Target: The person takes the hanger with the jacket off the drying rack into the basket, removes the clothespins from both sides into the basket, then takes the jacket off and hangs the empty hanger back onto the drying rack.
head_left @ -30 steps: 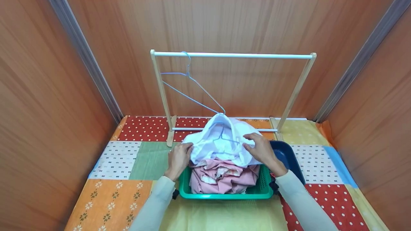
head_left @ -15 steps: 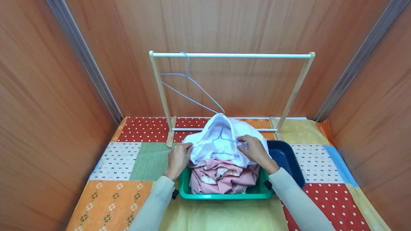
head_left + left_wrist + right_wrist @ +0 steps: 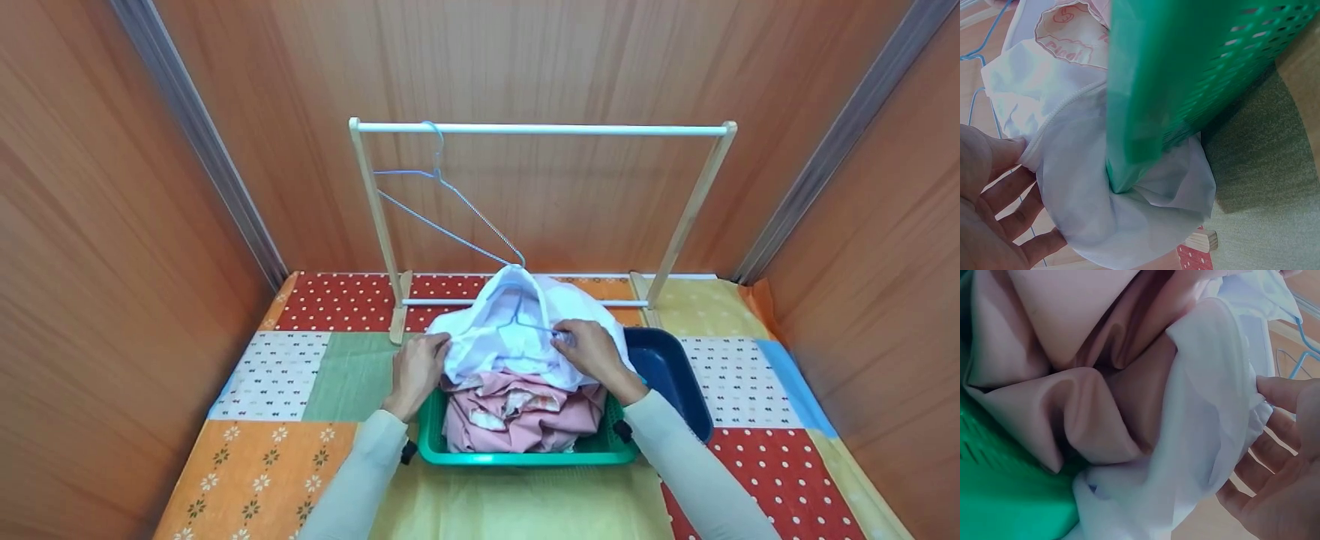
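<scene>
A white garment [image 3: 499, 356] lies over the back of a green basket [image 3: 525, 459], its neck opening facing up. Inside that opening shows a blue wire hanger [image 3: 534, 327]; its lower part is hidden by cloth. My left hand [image 3: 418, 373] pinches the garment's left edge between thumb and index finger, the other fingers spread behind the cloth in the left wrist view. At the right, my right hand [image 3: 596, 352] pinches the white cloth near the end of the hanger's arm. A crumpled pink garment [image 3: 517, 427] with printed white patches fills the basket's front.
A wooden rack [image 3: 540, 130] with a white rail stands behind. From the rail's left end hangs another blue hanger [image 3: 480, 214]. A dark blue tray [image 3: 675, 375] sits to the basket's right. Patchwork cloth [image 3: 262, 457] covers the table; wood-grain panels enclose three sides.
My right hand has moved left and inward, from the garment's right side to the end of the hanger's arm. The left hand has stayed on the left edge.
</scene>
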{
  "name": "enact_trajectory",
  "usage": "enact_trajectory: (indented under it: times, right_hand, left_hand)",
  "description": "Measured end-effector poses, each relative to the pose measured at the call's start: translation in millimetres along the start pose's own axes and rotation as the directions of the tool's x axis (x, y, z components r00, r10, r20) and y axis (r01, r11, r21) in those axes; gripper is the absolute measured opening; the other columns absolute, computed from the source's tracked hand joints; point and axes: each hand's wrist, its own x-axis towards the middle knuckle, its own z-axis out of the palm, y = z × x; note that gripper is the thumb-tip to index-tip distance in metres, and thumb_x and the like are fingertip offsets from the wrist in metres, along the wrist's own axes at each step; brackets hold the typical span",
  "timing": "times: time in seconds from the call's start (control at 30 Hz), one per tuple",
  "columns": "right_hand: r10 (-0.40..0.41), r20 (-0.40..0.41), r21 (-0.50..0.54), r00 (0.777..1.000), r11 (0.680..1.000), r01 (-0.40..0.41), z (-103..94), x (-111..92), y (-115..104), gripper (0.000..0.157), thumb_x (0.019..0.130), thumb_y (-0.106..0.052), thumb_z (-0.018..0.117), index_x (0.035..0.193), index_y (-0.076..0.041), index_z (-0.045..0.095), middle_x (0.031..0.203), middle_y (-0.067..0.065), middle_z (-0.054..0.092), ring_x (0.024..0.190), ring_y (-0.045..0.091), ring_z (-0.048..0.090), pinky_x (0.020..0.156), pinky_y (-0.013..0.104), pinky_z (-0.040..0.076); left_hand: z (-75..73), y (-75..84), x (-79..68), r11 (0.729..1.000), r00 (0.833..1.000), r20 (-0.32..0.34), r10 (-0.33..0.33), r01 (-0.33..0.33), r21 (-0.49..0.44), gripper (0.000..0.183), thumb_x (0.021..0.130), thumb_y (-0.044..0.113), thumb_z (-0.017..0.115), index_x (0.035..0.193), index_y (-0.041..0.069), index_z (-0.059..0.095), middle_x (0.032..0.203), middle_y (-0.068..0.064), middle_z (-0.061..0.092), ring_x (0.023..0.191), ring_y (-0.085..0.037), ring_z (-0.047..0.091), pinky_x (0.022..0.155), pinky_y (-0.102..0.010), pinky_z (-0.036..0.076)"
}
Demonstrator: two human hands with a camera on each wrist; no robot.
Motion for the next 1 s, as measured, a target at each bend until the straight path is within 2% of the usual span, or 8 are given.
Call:
enact_trajectory:
  times: [0.43, 0.7, 0.83, 1.0]
  right_hand:
    - [0.026, 0.002, -0.005, 1.0, 1.0, -0.026, -11.4, -8.0, 19.1, 0.018, 0.093, -0.026, 0.068, 0.102, -0.012, 0.076, 0.102, 0.006, 0.075, 0.097, 0.027, 0.069, 0.086, 0.047, 0.054]
    - [0.078, 0.042, -0.016, 0.996, 0.997, -0.078, -17.8, -15.8, 31.6, 0.02, 0.096, -0.018, 0.063, 0.11, -0.012, 0.076, 0.111, 0.007, 0.074, 0.103, 0.027, 0.068, 0.09, 0.049, 0.053]
    - [0.063, 0.012, -0.021, 0.998, 0.998, -0.063, -21.3, -19.0, 36.4, 0.019, 0.095, -0.014, 0.064, 0.11, -0.011, 0.076, 0.111, 0.009, 0.074, 0.101, 0.028, 0.069, 0.089, 0.049, 0.053]
    - [0.062, -0.029, -0.022, 0.998, 0.998, -0.063, -25.5, -22.4, 41.9, 0.017, 0.094, -0.013, 0.065, 0.107, -0.01, 0.077, 0.106, 0.009, 0.076, 0.091, 0.026, 0.069, 0.08, 0.046, 0.054]
  left_hand:
    - [-2.0, -1.8, 0.3, 1.0, 1.0, 0.002, 0.016, -0.016, -0.001, 0.015, 0.095, 0.02, 0.065, 0.102, 0.016, 0.077, 0.087, -0.003, 0.075, 0.075, -0.02, 0.069, 0.062, -0.042, 0.053]
    - [-1.5, -1.3, 0.7, 1.0, 1.0, 0.02, -0.002, 0.002, -0.005, 0.016, 0.095, 0.019, 0.064, 0.104, 0.016, 0.077, 0.089, -0.002, 0.076, 0.074, -0.018, 0.068, 0.06, -0.04, 0.053]
    - [-1.4, -1.2, 0.6, 1.0, 1.0, 0.019, 0.001, 0.0, -0.009, 0.015, 0.096, 0.019, 0.064, 0.103, 0.016, 0.077, 0.086, -0.001, 0.075, 0.071, -0.015, 0.067, 0.058, -0.037, 0.051]
    - [-1.9, -1.3, 0.1, 1.0, 1.0, 0.023, -0.001, 0.001, -0.018, 0.016, 0.096, 0.019, 0.064, 0.104, 0.015, 0.077, 0.089, -0.002, 0.076, 0.074, -0.017, 0.068, 0.061, -0.04, 0.053]
